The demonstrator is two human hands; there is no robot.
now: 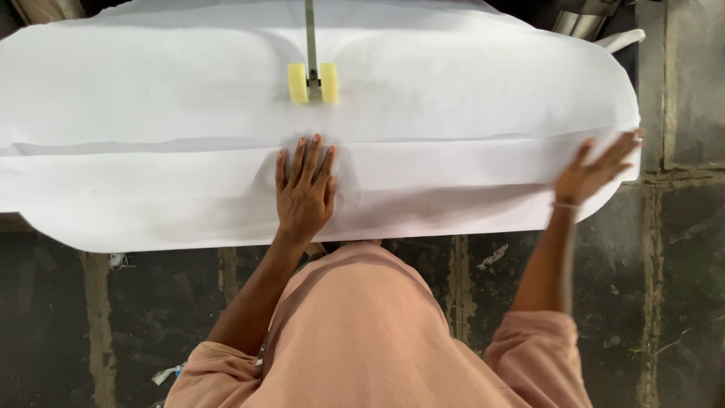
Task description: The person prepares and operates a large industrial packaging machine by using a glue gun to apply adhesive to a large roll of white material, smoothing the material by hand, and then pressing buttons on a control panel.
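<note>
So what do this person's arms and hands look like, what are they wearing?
Both arms are bare from short, loose pink sleeves of a pink top. The left hand has no glove or ring showing. The right hand is bare too, with a thin band at its wrist.

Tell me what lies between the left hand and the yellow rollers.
In the head view, only white cloth lies between the left hand and the yellow rollers, with one long crease crossing it.

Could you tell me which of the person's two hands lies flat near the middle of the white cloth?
The left hand, palm down below the yellow rollers; the right hand is at the white cloth's right edge.
</note>
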